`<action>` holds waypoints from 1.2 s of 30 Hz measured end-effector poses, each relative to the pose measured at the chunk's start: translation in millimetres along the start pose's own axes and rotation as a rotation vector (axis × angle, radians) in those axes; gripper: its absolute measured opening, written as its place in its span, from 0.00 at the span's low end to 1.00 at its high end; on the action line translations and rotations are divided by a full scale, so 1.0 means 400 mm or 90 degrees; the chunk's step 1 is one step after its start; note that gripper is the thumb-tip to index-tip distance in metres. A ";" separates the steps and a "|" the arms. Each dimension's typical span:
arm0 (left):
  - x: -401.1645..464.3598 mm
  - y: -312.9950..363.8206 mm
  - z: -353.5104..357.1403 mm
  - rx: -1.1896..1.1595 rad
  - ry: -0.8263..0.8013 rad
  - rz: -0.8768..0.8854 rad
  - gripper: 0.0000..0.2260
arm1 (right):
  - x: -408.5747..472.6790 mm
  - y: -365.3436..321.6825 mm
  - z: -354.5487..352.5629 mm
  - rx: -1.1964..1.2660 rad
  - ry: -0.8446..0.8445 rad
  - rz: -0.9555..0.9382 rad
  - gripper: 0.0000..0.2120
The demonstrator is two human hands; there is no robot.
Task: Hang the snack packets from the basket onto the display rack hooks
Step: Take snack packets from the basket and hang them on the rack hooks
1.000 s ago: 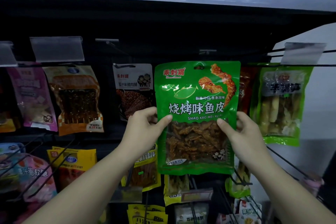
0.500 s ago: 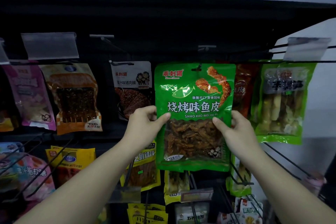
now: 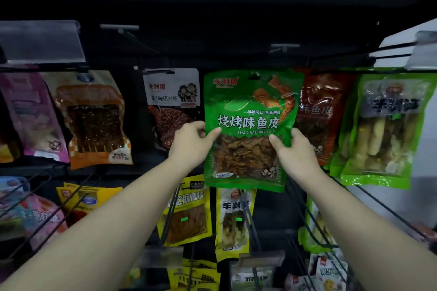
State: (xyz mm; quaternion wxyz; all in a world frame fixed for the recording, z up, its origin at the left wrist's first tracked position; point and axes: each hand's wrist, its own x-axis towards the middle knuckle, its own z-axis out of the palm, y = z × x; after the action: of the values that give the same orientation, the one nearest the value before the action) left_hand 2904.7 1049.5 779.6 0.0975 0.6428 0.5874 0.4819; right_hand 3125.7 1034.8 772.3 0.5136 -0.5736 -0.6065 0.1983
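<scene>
A person holds a green snack packet (image 3: 250,130) up against the top row of a dark display rack (image 3: 212,54), one hand on each side edge. The left hand (image 3: 192,143) pinches the packet's left edge at mid-height, thumb on the printed front and fingers curled behind. The right hand (image 3: 296,151) grips the right edge in the same way, thumb lying over the clear window that shows brown strips inside. The packet hangs roughly upright, its top hang-hole level with the hook row (whether a hook actually passes through the hole cannot be told). Directly behind it on the right, a red-brown packet (image 3: 324,111) hangs partly covered by it. Further right hangs a green packet with pale sticks (image 3: 383,130). To the left of the held packet hangs a white-topped packet (image 3: 171,97), then an orange packet with a dark window (image 3: 92,120), and a pink packet (image 3: 30,116) near the left edge. Below the held packet, yellow packets (image 3: 186,215) hang on a lower row, and black wire hooks (image 3: 369,198) jut out toward the camera.
</scene>
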 end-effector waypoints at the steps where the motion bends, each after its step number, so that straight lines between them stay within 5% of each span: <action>1: -0.007 -0.002 -0.006 0.002 0.001 0.000 0.18 | -0.005 0.001 0.004 -0.002 0.001 0.007 0.10; 5: -0.059 -0.024 -0.070 0.032 -0.005 -0.011 0.09 | -0.055 -0.008 0.019 -0.095 0.140 -0.052 0.22; 9: -0.161 -0.072 -0.201 0.196 -0.006 0.042 0.08 | -0.146 -0.077 0.062 -0.208 0.189 -0.277 0.12; 16: -0.415 -0.276 -0.547 0.503 -0.024 0.099 0.14 | -0.429 -0.262 0.392 -0.325 -0.135 -0.518 0.12; 24: -0.836 -0.701 -0.958 0.561 -0.093 -0.149 0.15 | -0.903 -0.409 0.913 -0.248 -0.420 -0.659 0.14; 29: -1.166 -1.033 -1.024 0.549 -0.196 -0.398 0.11 | -1.195 -0.293 1.234 -0.261 -0.628 -0.700 0.11; 32: -1.352 -1.213 -0.970 0.537 -0.264 -0.521 0.12 | -1.358 -0.136 1.408 -0.340 -0.847 -0.616 0.14; 36: -1.587 -1.448 -0.839 0.489 -0.371 -0.630 0.12 | -1.534 0.116 1.594 -0.466 -0.964 -0.590 0.12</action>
State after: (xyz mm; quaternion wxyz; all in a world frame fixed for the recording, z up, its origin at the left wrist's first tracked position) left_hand 2373.5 531.1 231.9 0.2254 0.3911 0.8907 -0.0536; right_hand 2492.4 717.3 239.9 -0.1979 -0.1215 -0.9683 0.0916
